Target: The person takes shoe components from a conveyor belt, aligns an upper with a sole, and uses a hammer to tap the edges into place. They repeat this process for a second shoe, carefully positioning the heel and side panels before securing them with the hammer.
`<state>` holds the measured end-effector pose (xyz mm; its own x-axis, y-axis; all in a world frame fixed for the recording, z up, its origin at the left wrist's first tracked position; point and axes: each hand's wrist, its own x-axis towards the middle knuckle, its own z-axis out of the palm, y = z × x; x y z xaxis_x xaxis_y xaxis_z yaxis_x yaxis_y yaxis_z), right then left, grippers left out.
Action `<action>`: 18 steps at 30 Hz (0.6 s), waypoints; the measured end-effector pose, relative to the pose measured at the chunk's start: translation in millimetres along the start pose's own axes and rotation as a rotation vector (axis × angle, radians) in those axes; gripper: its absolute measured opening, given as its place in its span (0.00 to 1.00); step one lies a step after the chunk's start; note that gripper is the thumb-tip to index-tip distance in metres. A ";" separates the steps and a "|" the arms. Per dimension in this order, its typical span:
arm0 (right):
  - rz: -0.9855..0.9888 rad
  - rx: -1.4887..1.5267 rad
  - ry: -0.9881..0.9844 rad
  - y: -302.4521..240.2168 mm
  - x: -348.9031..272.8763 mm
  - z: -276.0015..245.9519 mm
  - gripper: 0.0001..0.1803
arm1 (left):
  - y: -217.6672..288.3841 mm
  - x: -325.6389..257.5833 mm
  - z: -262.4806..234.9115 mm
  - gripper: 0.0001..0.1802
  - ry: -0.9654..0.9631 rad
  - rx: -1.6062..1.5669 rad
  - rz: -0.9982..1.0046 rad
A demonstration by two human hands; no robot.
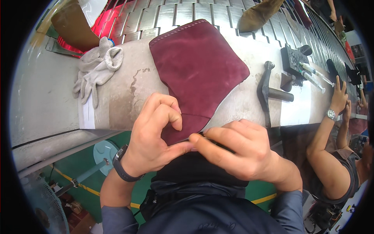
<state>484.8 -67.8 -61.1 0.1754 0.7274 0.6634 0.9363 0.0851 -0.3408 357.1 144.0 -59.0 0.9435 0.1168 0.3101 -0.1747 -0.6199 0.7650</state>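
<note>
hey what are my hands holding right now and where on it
Both hands pinch the maroon suede piece at its near edge. The left hand grips it between thumb and fingers; the right hand meets it there. The exact grip under the fingers is hidden.

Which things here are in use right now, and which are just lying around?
In use: maroon suede piece, pinched at its near edge by left hand and right hand.
Lying about: work gloves, hammer, syringes, tan leather piece.

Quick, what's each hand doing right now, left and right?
Left hand: closed, pinching the near edge of the maroon suede piece.
Right hand: closed, pinching the same edge beside it.
</note>
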 end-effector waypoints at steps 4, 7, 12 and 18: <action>-0.050 0.000 -0.117 -0.9 -1.0 -0.2 0.19 | -1.0 -1.3 1.3 0.30 0.017 -0.016 -0.002; 0.006 0.019 -0.080 -1.7 -5.3 -5.7 0.19 | 0.4 -1.6 0.6 0.31 0.000 -0.011 -0.019; 0.099 -0.016 -0.282 -3.5 -4.7 -20.5 0.19 | 0.0 -1.6 -0.5 0.32 -0.019 -0.017 -0.032; -0.101 -0.067 -0.222 -9.0 10.0 -1.8 0.23 | -1.2 -1.1 3.0 0.31 0.033 -0.051 -0.015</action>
<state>478.7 -62.6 -50.2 0.0157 0.8500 0.5266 0.9651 0.1249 -0.2303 357.1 142.2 -62.0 0.9365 0.1520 0.3159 -0.1751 -0.5777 0.7973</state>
